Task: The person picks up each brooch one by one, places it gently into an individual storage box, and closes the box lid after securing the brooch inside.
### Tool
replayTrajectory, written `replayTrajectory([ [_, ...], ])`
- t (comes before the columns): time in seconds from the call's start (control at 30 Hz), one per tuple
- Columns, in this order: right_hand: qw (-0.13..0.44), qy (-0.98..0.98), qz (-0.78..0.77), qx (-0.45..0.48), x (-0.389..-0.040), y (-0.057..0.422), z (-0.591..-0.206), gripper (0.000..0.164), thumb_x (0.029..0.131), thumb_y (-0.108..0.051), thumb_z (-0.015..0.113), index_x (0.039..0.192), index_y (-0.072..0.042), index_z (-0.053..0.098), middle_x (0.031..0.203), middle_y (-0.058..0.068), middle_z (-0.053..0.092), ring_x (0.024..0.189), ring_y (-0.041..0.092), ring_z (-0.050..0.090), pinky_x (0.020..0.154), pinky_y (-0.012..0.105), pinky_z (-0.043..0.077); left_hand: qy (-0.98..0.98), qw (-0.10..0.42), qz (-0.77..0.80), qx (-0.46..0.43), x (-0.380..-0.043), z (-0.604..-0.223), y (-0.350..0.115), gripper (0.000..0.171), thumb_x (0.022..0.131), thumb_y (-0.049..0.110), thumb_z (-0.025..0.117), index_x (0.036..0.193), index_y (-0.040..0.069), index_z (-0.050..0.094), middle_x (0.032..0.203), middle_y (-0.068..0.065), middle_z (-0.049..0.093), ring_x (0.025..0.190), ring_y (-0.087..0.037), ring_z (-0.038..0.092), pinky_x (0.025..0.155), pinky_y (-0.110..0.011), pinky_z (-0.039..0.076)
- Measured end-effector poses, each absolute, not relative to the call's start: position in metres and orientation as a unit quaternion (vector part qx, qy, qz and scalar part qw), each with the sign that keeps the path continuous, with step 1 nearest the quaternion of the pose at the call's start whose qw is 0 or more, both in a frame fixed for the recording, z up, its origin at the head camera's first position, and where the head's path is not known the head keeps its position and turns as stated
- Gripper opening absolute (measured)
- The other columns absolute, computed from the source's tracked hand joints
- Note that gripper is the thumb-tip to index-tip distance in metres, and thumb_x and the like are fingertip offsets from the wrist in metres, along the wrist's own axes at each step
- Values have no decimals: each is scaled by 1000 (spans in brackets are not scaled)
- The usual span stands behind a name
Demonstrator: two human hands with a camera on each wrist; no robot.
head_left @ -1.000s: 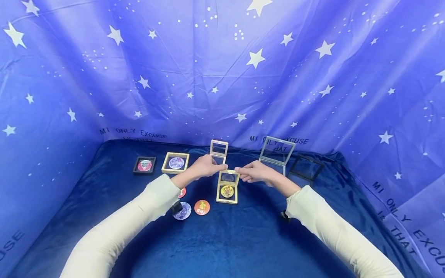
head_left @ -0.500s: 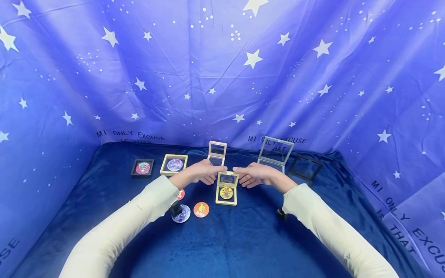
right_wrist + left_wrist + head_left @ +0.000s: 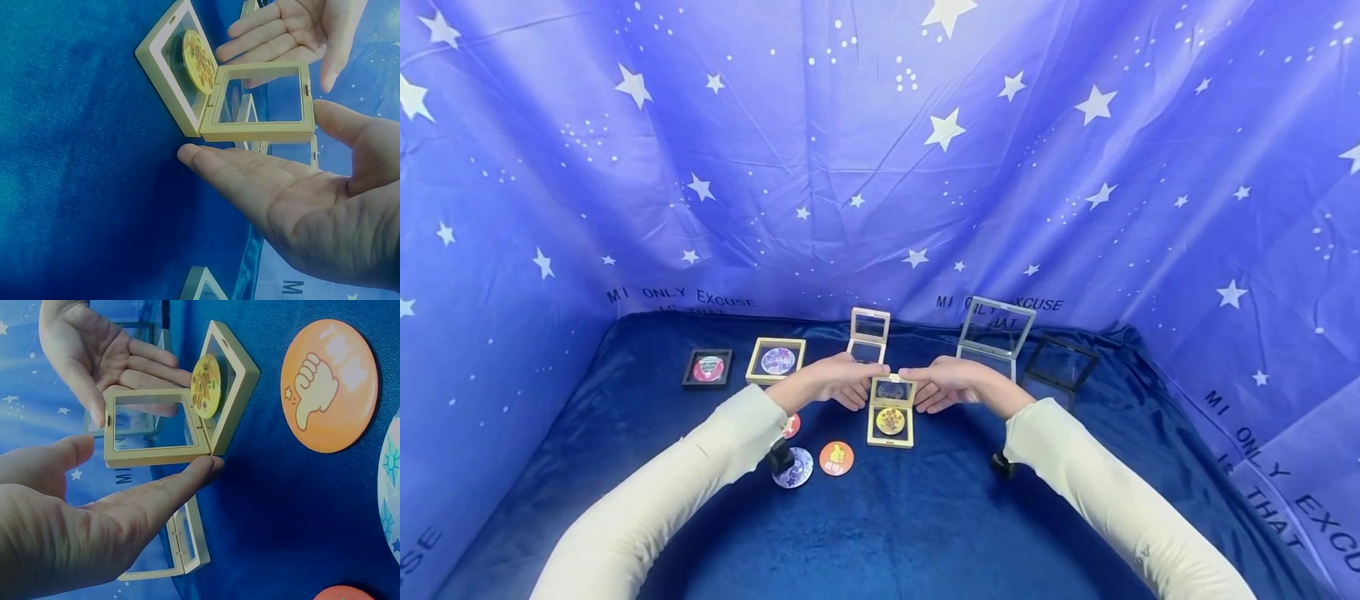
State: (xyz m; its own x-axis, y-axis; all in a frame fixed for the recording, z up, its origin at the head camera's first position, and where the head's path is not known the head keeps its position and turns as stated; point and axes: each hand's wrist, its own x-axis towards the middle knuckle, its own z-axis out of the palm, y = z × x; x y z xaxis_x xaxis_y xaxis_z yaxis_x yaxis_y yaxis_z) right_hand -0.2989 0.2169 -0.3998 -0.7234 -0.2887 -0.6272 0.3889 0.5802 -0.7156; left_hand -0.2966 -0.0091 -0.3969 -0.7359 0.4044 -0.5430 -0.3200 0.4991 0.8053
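A gold hinged display case (image 3: 891, 408) stands with its windowed lid raised on the blue cloth. On its lower half lies a round yellow badge (image 3: 199, 62) with a flower print. My left hand (image 3: 842, 379) is at the lid's left side, thumb tip at the top edge and straight fingers reaching down toward the hinge. Mirroring it, my right hand (image 3: 951, 383) is at the right side, its thumb close to the upper corner (image 3: 111, 415) of the lid and its fingers extended. The two thumbs point at each other over the lid.
Left of the case lie an orange thumbs-up badge (image 3: 837, 458), a purple badge (image 3: 795, 471) and a partly hidden red badge (image 3: 792, 425). Farther back are a black frame (image 3: 687, 371) and a gold frame (image 3: 752, 360) with badges, a pink case (image 3: 870, 323), a grey case (image 3: 998, 325) and another black frame (image 3: 1078, 375).
Fingers of both hands, more bent before, have straightened down beside the lid, and the thumbs have come closer together at its top. The case remains raised with the badge in it.
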Motion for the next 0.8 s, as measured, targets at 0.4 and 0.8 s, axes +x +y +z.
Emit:
replayTrajectory([
  [0.4,369,810,-454,35,-296,221,-404,59,104,-45,55,132,7,61,115,22,74,102,27,74,94,40,58,777,372,507,28,-296,-408,-6,70,102,46,55,131,-18,55,128,-35,64,118,-42,67,97,-46,56],
  [0.8,368,810,-456,22,-297,219,-402,59,105,-45,53,131,6,62,120,22,73,109,29,72,97,41,57,787,356,504,26,-299,-407,-4,61,103,40,58,132,-13,57,127,-32,66,117,-39,68,97,-44,57],
])
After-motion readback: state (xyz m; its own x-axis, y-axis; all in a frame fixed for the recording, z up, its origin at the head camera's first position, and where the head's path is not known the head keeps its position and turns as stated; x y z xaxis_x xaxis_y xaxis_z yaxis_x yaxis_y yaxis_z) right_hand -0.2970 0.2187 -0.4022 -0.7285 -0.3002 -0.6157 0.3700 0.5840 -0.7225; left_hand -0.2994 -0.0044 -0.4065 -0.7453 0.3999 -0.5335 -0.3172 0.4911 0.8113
